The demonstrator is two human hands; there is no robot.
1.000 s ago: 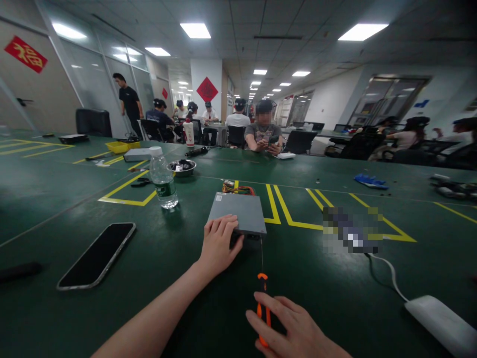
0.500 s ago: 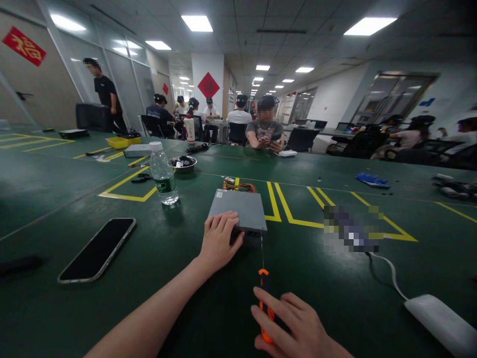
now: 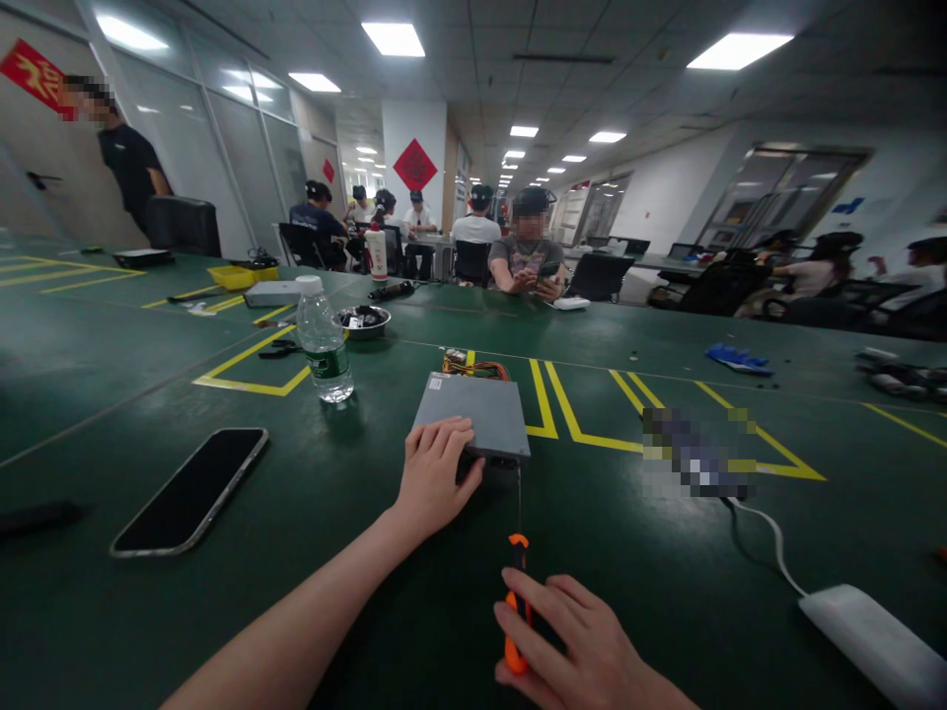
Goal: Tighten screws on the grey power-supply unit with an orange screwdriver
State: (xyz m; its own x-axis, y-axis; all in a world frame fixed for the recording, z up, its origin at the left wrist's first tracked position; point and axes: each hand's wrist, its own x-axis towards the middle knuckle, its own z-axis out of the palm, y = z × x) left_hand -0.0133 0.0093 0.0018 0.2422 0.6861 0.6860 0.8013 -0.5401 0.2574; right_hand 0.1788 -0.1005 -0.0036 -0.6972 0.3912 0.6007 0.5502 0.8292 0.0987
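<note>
A grey metal computer power supply (image 3: 488,409) lies flat on the green table, a bundle of coloured wires (image 3: 477,368) behind it. My left hand (image 3: 436,473) grips its front left corner, fingers over the top and thumb at the front face. In my right hand (image 3: 573,636) is a screwdriver (image 3: 518,592) with an orange and black handle, held between the fingers and thumb. Its long thin shaft points forward, and the tip meets the lower right of the power supply's front face. Whether it sits in a screw is too small to tell.
Left of the power supply stand a water bottle (image 3: 324,345) and a metal bowl (image 3: 362,321) of small parts; a phone (image 3: 193,491) lies nearer. On the right are a white power strip (image 3: 873,641) with its cable and a blue glove (image 3: 738,358). A person (image 3: 527,251) sits opposite.
The screwdriver's handle has shifted slightly left in my right hand. My left hand keeps its place on the power supply. In the background a walking person has moved left.
</note>
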